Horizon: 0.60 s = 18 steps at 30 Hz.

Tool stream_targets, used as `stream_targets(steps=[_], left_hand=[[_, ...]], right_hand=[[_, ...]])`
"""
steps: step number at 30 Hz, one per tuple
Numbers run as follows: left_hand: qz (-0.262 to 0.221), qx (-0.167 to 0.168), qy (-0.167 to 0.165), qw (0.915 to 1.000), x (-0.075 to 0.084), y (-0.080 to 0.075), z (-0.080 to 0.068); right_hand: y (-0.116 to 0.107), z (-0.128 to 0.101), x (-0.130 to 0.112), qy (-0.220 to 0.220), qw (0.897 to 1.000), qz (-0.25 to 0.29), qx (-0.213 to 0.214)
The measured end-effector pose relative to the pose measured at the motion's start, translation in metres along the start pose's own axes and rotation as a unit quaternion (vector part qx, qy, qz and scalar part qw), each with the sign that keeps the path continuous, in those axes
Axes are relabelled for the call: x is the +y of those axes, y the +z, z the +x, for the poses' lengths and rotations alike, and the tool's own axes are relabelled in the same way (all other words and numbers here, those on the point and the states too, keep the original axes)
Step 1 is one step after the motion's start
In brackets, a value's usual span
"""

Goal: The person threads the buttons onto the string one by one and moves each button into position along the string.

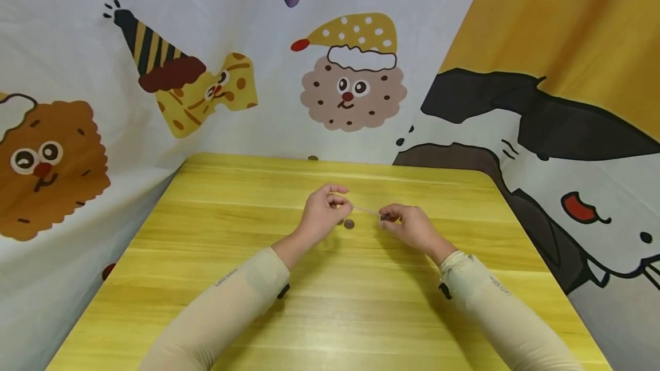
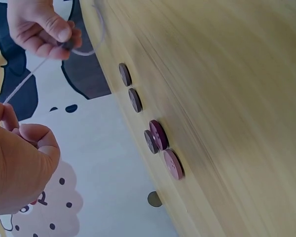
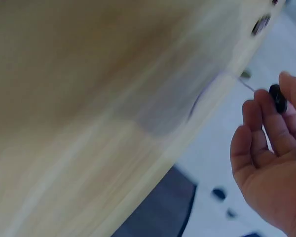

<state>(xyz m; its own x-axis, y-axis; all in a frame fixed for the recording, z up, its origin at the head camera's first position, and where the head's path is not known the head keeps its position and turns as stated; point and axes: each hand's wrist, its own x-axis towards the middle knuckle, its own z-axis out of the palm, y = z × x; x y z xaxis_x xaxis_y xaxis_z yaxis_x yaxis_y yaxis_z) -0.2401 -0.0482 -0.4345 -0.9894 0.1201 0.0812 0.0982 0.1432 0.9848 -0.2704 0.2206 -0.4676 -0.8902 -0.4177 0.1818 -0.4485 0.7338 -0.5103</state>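
Note:
Above the far half of the table, my left hand (image 1: 323,213) pinches a thin pale string (image 1: 367,210) that stretches across to my right hand (image 1: 415,228). Between thumb and fingertips, my right hand holds a small dark button (image 3: 278,99). The string runs to this button, and a slack length of string (image 2: 102,29) hangs beyond it in the left wrist view. Below the hands, several buttons lie on the table, among them a maroon button (image 2: 158,135), a pink button (image 2: 173,164) and a brown button (image 2: 125,74). The left fingertips are partly hidden.
The light wooden table (image 1: 330,314) has its far edge just past the hands. Behind it hangs a white cloth (image 1: 268,130) printed with cartoon figures, which also runs along both sides. Long sleeves (image 1: 222,308) cover both forearms.

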Motion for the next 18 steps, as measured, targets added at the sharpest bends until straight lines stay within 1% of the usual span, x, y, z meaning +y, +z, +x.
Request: stream_targets(steps=[4, 8, 10, 14, 18], left_hand=[[-0.016, 0.004, -0.008, 0.9998, 0.001, 0.002, 0.001], [-0.031, 0.01, -0.013, 0.9994, 0.002, 0.002, 0.002], [-0.035, 0.015, -0.014, 0.9992, 0.002, 0.002, 0.002], [-0.035, 0.033, -0.016, 0.9987, -0.001, 0.001, 0.003], [-0.036, 0.045, -0.018, 0.9982, -0.004, -0.001, 0.004]], right_hand=[[-0.025, -0.004, 0.021, 0.05, 0.998, 0.03, -0.036], [-0.042, -0.004, 0.033, 0.073, 0.994, 0.046, -0.063], [-0.048, -0.004, 0.038, 0.073, 0.994, 0.042, -0.075], [-0.052, -0.007, 0.049, 0.073, 0.993, 0.018, -0.089], [-0.055, -0.012, 0.061, 0.095, 0.991, 0.003, -0.097]])
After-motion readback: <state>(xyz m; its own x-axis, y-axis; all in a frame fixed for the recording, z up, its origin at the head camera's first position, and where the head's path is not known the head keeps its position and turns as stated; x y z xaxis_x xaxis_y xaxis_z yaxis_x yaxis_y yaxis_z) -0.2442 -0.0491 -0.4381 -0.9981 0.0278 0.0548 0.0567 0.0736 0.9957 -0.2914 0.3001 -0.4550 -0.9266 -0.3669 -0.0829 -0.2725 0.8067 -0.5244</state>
